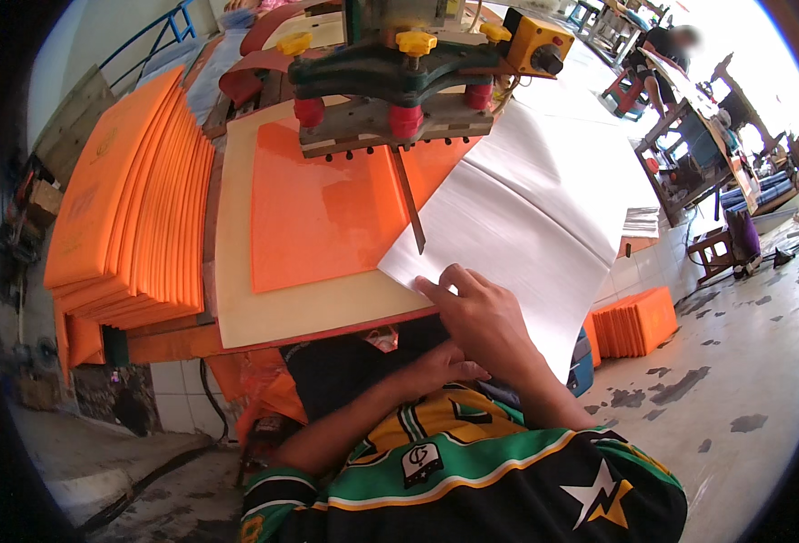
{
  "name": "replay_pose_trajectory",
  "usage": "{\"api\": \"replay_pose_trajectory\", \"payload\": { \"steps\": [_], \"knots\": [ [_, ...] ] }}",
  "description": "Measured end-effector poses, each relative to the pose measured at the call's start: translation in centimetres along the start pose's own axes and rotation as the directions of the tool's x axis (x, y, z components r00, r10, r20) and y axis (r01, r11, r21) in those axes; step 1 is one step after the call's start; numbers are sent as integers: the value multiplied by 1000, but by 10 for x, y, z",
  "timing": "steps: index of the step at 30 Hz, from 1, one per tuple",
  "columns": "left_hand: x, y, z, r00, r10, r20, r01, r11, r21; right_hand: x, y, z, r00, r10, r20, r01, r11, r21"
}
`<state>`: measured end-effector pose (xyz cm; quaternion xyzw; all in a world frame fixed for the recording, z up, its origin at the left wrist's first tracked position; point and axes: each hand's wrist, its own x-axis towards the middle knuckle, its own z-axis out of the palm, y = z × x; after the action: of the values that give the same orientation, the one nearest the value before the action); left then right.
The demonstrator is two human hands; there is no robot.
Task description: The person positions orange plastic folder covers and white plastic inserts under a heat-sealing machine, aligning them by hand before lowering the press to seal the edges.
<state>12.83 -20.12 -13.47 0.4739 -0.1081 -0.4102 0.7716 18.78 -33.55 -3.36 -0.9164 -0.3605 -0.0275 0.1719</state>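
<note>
My right hand (485, 317) is at the near corner of a large white sheet (526, 217), its fingers curled and closed on the sheet's edge. That sheet lies slanted over the right part of an orange plastic cover (313, 217), which rests on a cream board (246, 312). My left hand (440, 366) is held close to my body, just below and left of the right wrist; its fingers are partly hidden, and nothing shows in it. Above the cover is a press head (399, 81) with yellow knobs and red cylinders. A thin metal strip (409, 199) slants down from it across the sheet.
Left of the board stands a tall stack of orange covers (128, 199). More orange covers (635, 323) sit low at the right, above the worn floor (689, 407). A yellow control box (540, 47) adjoins the press. A person (666, 54) sits at a far bench.
</note>
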Motion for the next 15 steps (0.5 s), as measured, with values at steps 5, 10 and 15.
{"api": "replay_pose_trajectory", "payload": {
  "steps": [5, 10, 15],
  "knots": [
    [3, -19, -4, 988, 96, -118, -93, 995, 35, 1, -15, -1, 997, 66, 29, -68, 995, 78],
    [17, -58, -14, 966, 251, 54, -123, 640, -759, -6, -24, -4, 993, 107, 55, -116, 972, 206],
    [13, -26, 3, 982, 158, -105, -172, 976, -132, -23, -31, -56, 999, 50, -20, -38, 914, 404]
  ]
}}
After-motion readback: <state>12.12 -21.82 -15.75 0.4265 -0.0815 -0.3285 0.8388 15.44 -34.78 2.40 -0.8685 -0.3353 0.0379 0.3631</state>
